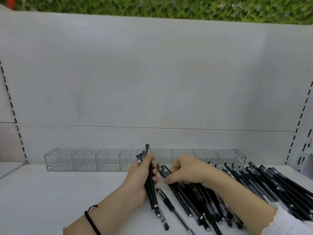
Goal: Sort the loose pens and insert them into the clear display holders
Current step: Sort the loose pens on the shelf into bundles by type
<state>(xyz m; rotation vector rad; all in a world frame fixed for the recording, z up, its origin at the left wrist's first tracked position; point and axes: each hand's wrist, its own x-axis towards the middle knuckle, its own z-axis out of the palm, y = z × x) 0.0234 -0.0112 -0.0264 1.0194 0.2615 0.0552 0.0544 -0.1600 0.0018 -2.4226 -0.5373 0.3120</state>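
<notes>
My left hand (138, 178) grips a bundle of several black pens (151, 192), held nearly upright with the caps pointing up. My right hand (186, 170) reaches into the pile of loose black pens (245, 187) on the white shelf and pinches the capped ends of a few pens (163, 170) between thumb and fingers. A row of clear display holders (84, 160) with perforated tops runs along the back of the shelf and holds no pens. One single pen (171, 208) lies apart, just right of my left hand.
The white shelf surface (50, 200) stretches to the left. A white back panel (152, 73) rises behind the holders, with slotted uprights (13, 112) at both sides. Green foliage (169, 5) shows above the panel.
</notes>
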